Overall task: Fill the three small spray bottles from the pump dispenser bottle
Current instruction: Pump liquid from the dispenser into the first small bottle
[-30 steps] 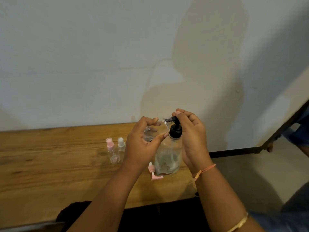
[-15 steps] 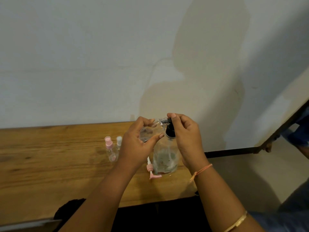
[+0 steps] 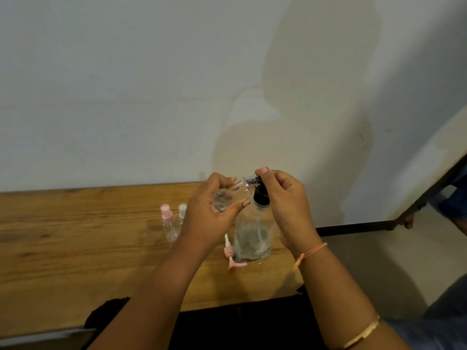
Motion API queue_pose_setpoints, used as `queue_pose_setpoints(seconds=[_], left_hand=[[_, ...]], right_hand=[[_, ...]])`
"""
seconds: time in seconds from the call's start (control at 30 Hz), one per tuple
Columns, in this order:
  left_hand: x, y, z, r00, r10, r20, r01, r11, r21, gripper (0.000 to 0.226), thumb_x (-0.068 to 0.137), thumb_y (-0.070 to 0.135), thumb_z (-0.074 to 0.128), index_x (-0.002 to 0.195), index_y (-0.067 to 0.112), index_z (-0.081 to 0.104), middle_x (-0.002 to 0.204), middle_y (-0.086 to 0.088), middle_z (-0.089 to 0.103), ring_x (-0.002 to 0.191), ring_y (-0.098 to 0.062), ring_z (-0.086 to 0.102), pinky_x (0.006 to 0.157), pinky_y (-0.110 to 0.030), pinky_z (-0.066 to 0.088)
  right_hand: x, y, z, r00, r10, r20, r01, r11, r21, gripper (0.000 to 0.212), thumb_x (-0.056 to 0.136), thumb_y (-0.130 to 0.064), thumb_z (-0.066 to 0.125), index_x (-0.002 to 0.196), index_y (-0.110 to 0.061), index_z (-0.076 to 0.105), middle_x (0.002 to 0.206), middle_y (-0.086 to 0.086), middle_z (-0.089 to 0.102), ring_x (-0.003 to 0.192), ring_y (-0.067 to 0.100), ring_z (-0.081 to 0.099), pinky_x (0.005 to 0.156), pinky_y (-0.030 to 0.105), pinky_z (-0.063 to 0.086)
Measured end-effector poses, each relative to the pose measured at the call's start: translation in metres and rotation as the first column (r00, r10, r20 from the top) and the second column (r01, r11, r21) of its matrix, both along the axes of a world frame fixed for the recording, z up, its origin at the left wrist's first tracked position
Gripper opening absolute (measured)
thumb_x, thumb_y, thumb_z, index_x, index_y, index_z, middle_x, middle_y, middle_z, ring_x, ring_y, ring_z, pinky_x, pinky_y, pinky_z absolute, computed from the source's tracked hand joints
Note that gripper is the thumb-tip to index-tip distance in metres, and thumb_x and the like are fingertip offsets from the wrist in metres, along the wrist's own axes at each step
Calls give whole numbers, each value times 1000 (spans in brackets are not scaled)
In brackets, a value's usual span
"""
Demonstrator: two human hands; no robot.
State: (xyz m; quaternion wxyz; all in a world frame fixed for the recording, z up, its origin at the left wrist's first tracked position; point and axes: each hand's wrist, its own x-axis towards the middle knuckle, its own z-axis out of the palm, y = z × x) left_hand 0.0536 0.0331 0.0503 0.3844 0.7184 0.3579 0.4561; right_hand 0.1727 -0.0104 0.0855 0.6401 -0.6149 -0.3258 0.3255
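A clear pump dispenser bottle (image 3: 252, 238) with a black pump head (image 3: 260, 195) stands near the right end of the wooden table (image 3: 75, 248). My left hand (image 3: 209, 215) grips a small clear spray bottle (image 3: 222, 195), tilted with its open neck at the pump's nozzle. My right hand (image 3: 285, 198) curls over the black pump head, fingertips on top of it. Two capped small spray bottles stand left of my hands, one with a pink cap (image 3: 168, 223), one with a white cap (image 3: 182, 213). A pink spray cap with its tube (image 3: 230, 253) lies beside the dispenser's base.
A white wall rises directly behind the table. The table's right end lies just past the dispenser, with floor beyond. Another person's hand (image 3: 408, 219) holds a dark bar at the far right.
My view and both hands shifted slightly left. The pump head, pressed low a second ago, now sits a little higher under my right fingers. The small bottle stays at the nozzle.
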Motion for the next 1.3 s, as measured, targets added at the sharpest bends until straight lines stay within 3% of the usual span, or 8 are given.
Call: queue_pose_setpoints(seconds=[0.2, 0.4, 0.6, 0.83, 0.97, 1.03, 1.17, 1.3], left_hand=[[0, 0, 1, 1000, -26, -10, 26, 1000, -2, 32, 74, 16, 77, 84, 28, 49, 99, 14, 62, 95, 21, 52, 72, 3, 39], [-1, 0, 5, 1000, -10, 6, 10, 1000, 4, 34, 73, 22, 76, 83, 37, 47, 103, 22, 61, 95, 10, 59, 76, -7, 48], [0, 1, 6, 999, -42, 17, 42, 999, 3, 34, 74, 14, 76, 84, 30, 47, 101, 13, 63, 90, 16, 59, 71, -3, 45], [0, 0, 1, 999, -52, -7, 51, 998, -30, 31, 75, 14, 76, 85, 23, 48, 98, 16, 63, 90, 19, 57, 68, -1, 43], [1, 0, 3, 999, -43, -8, 43, 999, -32, 30, 75, 14, 75, 86, 21, 49, 97, 15, 63, 90, 22, 55, 68, 1, 41], [1, -1, 5, 999, -33, 16, 34, 999, -32, 33, 75, 14, 75, 84, 28, 47, 97, 15, 63, 88, 19, 57, 68, 1, 42], [1, -2, 7, 999, -28, 19, 28, 999, -33, 36, 76, 15, 74, 82, 32, 44, 95, 18, 62, 88, 21, 55, 67, 2, 40], [1, -2, 7, 999, -33, 20, 34, 998, -51, 34, 76, 14, 74, 83, 30, 45, 96, 17, 62, 87, 25, 53, 67, 3, 40]], right_hand=[[2, 1, -1, 1000, 1, 19, -1, 1000, -7, 17, 93, -24, 53, 88, -15, 67, 81, -2, 65, 73, 5, 58, 57, 8, 47], [4, -2, 1, 995, 48, -88, -51, 998, -27, 26, 90, -38, 56, 80, -17, 69, 85, 5, 69, 81, 12, 61, 71, 23, 48], [0, -1, 2, 999, 38, -9, -38, 998, -42, 36, 95, -36, 48, 85, -8, 67, 94, 19, 66, 76, 13, 57, 56, 12, 46], [2, 1, 1, 994, 30, 104, -25, 999, -47, 28, 97, -26, 45, 79, -23, 66, 83, -4, 67, 80, 7, 61, 70, 20, 48], [-1, 0, -1, 993, 24, 119, -18, 999, -49, 35, 97, -29, 44, 79, -11, 68, 83, 15, 66, 76, 13, 57, 68, 28, 49], [-1, -2, 0, 997, 28, 72, -25, 999, -36, 40, 96, -33, 46, 82, -2, 67, 80, 20, 64, 69, 14, 54, 60, 22, 45], [1, -3, 2, 999, 36, 8, -35, 999, -40, 34, 95, -38, 46, 76, -19, 67, 74, -3, 66, 68, 5, 59, 55, 10, 45], [0, -3, 1, 999, 44, 16, -44, 999, -23, 35, 95, -36, 46, 81, -13, 67, 78, 9, 66, 68, 8, 57, 52, 8, 43]])
